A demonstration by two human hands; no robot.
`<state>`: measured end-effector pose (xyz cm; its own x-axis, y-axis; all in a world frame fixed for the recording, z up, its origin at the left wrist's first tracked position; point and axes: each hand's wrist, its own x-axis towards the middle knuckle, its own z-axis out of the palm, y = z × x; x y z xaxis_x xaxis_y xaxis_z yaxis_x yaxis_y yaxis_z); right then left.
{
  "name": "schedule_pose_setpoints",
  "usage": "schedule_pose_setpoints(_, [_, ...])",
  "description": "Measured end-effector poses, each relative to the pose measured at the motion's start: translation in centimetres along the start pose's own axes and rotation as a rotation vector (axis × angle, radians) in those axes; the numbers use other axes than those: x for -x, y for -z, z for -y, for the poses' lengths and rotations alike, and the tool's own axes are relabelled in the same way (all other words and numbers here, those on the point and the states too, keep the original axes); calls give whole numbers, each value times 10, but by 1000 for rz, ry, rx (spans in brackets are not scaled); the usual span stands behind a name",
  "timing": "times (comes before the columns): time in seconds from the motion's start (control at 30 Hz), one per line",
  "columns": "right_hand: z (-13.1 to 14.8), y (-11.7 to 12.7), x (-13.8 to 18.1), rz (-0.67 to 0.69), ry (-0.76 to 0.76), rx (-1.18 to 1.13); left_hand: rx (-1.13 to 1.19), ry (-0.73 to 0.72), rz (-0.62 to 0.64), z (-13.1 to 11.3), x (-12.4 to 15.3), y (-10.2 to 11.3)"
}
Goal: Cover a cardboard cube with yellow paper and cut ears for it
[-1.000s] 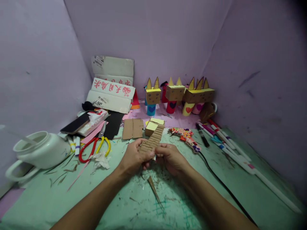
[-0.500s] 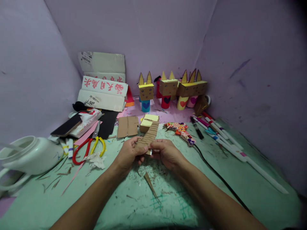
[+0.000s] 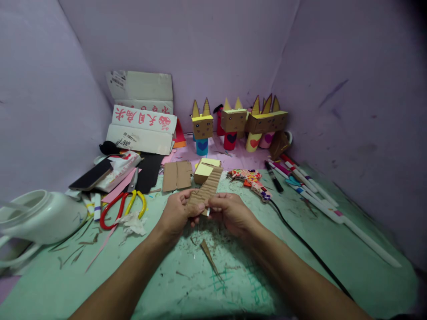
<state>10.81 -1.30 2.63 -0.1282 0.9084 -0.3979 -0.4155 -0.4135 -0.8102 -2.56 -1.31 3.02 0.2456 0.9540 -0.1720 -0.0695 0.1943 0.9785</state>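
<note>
Cardboard piece in two-handed grip

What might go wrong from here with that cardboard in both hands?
1. The corrugated cardboard piece, pinched by the left hand and right hand, might crease along its ridges.
2. The glue gun lies beyond the right hand; if hot, which I can't tell, it could burn on contact.
3. Its black cable runs beside the right forearm, which could snag it and drag the glue gun.
</note>
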Motion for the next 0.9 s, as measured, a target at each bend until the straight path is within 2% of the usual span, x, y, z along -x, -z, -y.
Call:
schedule_pose_setpoints(0.33, [-1,0,1,15,34,-18,-14,-18,-37,2,1,-2])
schedule_pose_setpoints(0.6, [-1,0,1,27,-21,-44,88,71,-36,2,-2,1])
schedule_pose_setpoints(0.77, [1,2,1,0,52,-50,-76,-23,-33,-4,2,-1])
schedule_pose_setpoints(0.83, [3,4,1,-38,79,-53,-161,-97,-120,-16,9,8])
schedule_pose_setpoints(0.9, [5,5,1,-67,83,-49,-232,-172,-301,-34,23,29])
